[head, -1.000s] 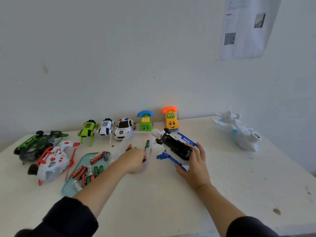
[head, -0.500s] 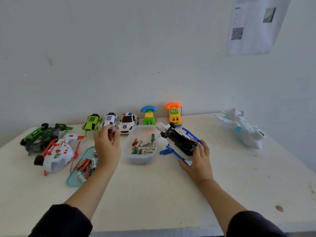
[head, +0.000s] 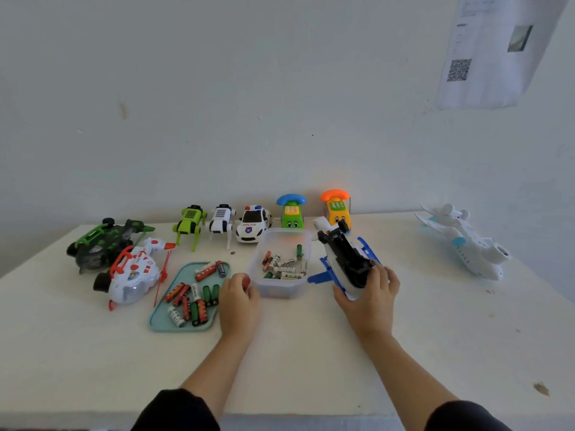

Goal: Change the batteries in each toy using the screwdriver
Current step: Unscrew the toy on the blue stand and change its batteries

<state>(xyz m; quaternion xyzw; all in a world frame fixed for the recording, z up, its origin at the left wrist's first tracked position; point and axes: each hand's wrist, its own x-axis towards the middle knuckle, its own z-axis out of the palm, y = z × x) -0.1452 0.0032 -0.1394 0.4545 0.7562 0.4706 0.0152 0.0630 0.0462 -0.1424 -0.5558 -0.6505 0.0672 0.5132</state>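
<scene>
The right hand (head: 368, 292) grips the upturned blue toy plane (head: 345, 262) right of the tub (head: 281, 289). The left hand (head: 238, 298) pinches a red battery (head: 245, 282); it should be seated matching polarity marks.

white table (head: 311, 353) carries toys (head: 253, 223), a battery tray (head: 161, 321) and a clear tub (head: 281, 289)

Pale scuffed wall (head: 249, 88), white table (head: 311, 353), taped paper sheet (head: 485, 51), seemingly soft daylight
</scene>
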